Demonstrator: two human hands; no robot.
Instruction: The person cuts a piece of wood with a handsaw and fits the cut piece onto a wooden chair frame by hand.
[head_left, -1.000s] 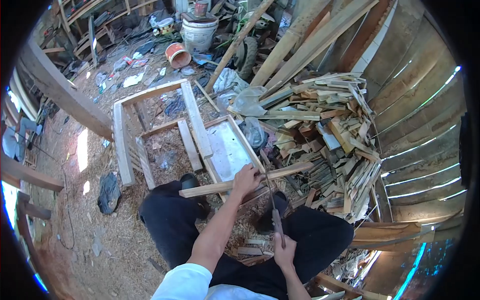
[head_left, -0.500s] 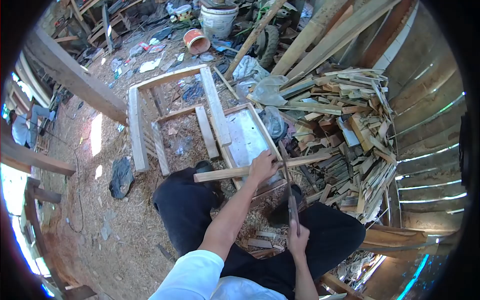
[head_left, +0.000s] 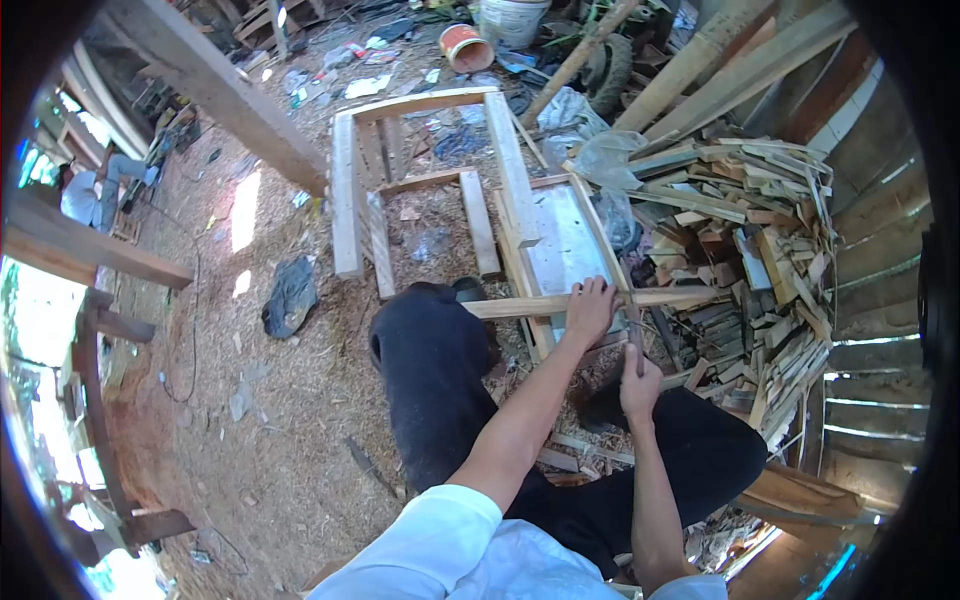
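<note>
A long wooden strip (head_left: 520, 307) lies across the end of a framed panel (head_left: 568, 240) with a pale, shiny face. My left hand (head_left: 592, 308) is closed over the strip near its middle. Just right of it, my right hand (head_left: 640, 380) grips the handle of a saw (head_left: 632, 318), whose narrow blade crosses the strip. Most of the handle is hidden by my fingers. Beyond my knee stands a wooden chair-like frame (head_left: 515, 170) with slats on its left side.
Scrap wood (head_left: 770, 240) is piled at the right. A thick post (head_left: 240, 100) slants at the upper left, near another person (head_left: 85, 195). Black plastic (head_left: 290, 297) and a loose blade (head_left: 370, 465) lie on the shavings-covered ground. An orange bucket (head_left: 466, 48) lies at the top.
The whole view has shifted, so the scene sits further right and higher. My right hand has moved forward along the saw's line, closer to the strip and my left hand. My left hand stays on the strip.
</note>
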